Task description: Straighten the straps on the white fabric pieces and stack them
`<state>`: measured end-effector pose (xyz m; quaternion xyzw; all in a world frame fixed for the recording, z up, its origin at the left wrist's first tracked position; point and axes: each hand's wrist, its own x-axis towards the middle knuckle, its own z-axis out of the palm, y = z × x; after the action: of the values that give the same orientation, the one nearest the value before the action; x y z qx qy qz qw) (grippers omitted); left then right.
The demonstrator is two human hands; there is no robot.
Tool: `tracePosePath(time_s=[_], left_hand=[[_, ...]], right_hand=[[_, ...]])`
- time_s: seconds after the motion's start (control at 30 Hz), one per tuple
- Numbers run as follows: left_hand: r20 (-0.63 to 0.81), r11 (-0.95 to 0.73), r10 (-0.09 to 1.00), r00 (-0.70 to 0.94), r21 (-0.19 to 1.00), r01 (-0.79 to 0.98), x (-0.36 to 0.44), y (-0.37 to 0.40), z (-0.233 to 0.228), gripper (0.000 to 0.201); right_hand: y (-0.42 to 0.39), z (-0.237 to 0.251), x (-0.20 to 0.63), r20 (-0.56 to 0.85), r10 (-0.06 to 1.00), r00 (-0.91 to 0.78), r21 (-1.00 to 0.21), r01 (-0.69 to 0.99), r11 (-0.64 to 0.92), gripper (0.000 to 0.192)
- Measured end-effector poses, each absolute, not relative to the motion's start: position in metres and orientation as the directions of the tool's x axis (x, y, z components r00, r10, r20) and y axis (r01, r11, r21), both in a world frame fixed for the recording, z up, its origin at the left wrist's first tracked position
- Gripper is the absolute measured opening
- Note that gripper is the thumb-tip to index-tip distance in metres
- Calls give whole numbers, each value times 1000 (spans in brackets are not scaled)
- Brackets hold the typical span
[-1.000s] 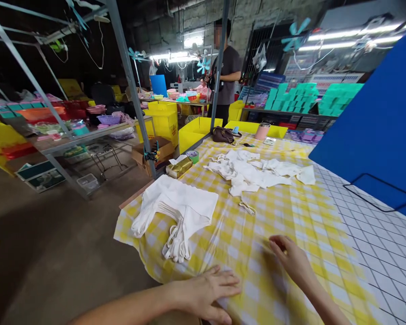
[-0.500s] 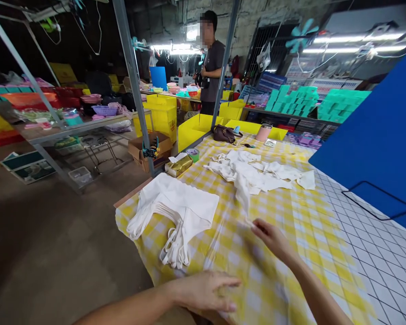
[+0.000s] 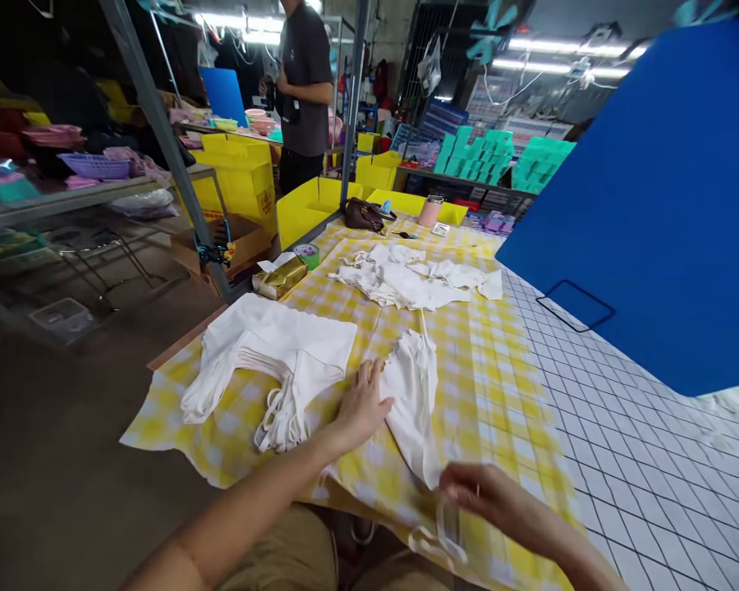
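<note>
White cloth bag (image 3: pixel 414 394) is lying flat on the yellow checked surface (image 3: pixel 498 386), right in front of the person, straps (image 3: pixel 434 538) trailing off the near edge. Left hand (image 3: pixel 362 404) is pressing down open-palmed on the bag's left edge, fingers spread, not gripping. Right hand (image 3: pixel 489 497) is pinching the bag's near end by the straps, fingers closed on the fabric. Looks like the smoothing/straightening step before stacking. Next move likely calls for pulling the near end taut while the left hand is pinning it, then lining the straps up. Neat stack of finished bags (image 3: pixel 283 349) is sitting just left of the left hand; a loose heap of bags (image 3: pixel 406 279) is lying further back. Gold packet (image 3: pixel 278 277) beyond the stack. Another person (image 3: pixel 305 82) is standing well off at the far end.
</note>
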<state>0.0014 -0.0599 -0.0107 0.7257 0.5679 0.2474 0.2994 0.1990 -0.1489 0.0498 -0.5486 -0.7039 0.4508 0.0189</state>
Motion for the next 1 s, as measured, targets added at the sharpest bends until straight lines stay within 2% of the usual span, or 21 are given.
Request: tracePosePath(time_s=[0.07,0.13,0.23,0.3,0.4,0.47,0.53,0.6,0.67,0.77,0.83,0.9,0.93,1.0], left_hand=[[0,-137,986,169,586,799,4,-50,-9,52],[-6,-147,985,174,512,847,7,-42,-11,35],[5,-224,963,271,574,787,6,-37,-14,3],[-8,-202,954,298,719,665,-1,-38,-14,9],[-22,-103,936,351,937,333,-19,-47,-9,15],[-12,-44,909,416,991,125,-30,-56,-6,18],[-60,8,906,420,992,125,-35,-66,-5,19],[-126,1,929,349,941,338,-33,-77,-6,16],[-123,-67,954,274,802,593,-27,-86,-7,15],[-81,-215,940,331,613,760,-18,-94,-7,18],[-89,-277,905,416,620,734,-18,-95,-6,16],[-74,-288,874,481,717,635,-22,-93,-2,17],[-60,-276,860,506,780,562,-24,-93,1,16],[-30,-232,821,570,895,380,-30,-93,9,17]], right_hand=[[-132,33,197,-331,931,-155,-582,810,-72,32],[-118,14,190,-229,973,10,-547,826,-137,29],[-109,-4,180,-169,982,82,-505,848,-158,22],[-114,-4,179,-177,983,58,-536,832,-145,25],[-137,5,189,-313,942,-117,-712,685,-151,33],[-153,10,196,-403,880,-251,-795,572,-201,38],[-166,11,198,-449,844,-295,-811,530,-246,40],[-172,9,196,-473,847,-242,-777,568,-271,40],[-173,7,193,-509,844,-172,-709,639,-297,38],[-169,9,192,-549,826,-126,-584,765,-271,36],[-165,13,195,-528,845,-91,-466,862,-199,36],[-161,17,199,-452,891,-32,-356,923,-148,31],[-160,19,200,-391,920,-7,-333,933,-134,26],[-155,23,199,-224,975,2,-377,922,-88,17]])
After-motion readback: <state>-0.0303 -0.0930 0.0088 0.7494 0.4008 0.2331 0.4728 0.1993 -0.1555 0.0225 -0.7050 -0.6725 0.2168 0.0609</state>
